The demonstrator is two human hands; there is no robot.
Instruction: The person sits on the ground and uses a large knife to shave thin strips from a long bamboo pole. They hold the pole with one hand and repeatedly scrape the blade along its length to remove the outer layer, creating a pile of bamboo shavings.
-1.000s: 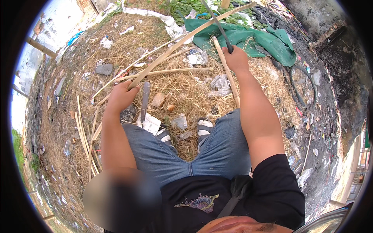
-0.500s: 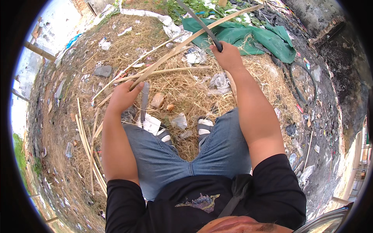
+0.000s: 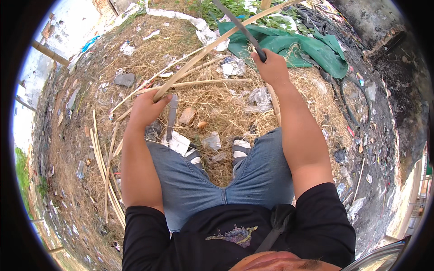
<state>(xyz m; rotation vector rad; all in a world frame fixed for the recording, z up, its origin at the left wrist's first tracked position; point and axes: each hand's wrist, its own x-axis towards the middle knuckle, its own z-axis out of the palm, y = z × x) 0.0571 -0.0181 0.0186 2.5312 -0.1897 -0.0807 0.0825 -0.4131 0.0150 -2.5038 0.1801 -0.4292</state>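
My left hand (image 3: 149, 108) is closed around the near end of a long split bamboo strip (image 3: 192, 62), which slants up and away to the right. My right hand (image 3: 272, 67) grips the dark handle of a long knife (image 3: 242, 28). Its narrow grey blade points up and to the left and crosses the strip; whether the two touch, I cannot tell. Just right of my left hand, a flat grey blade-like piece (image 3: 172, 117) lies on the straw. More thin strips (image 3: 212, 82) lie on the ground beyond that hand.
A green tarp (image 3: 289, 47) is crumpled at the far right, near a black hose loop (image 3: 346, 101). Several bamboo strips (image 3: 100, 158) lie by my left forearm. Stones, paper and plastic scraps litter the straw. A dark stained wall (image 3: 398, 77) stands at the right.
My right hand with the knife has shifted slightly to the right. The far end of the bamboo strip sits a little higher, and the whole view has shifted slightly.
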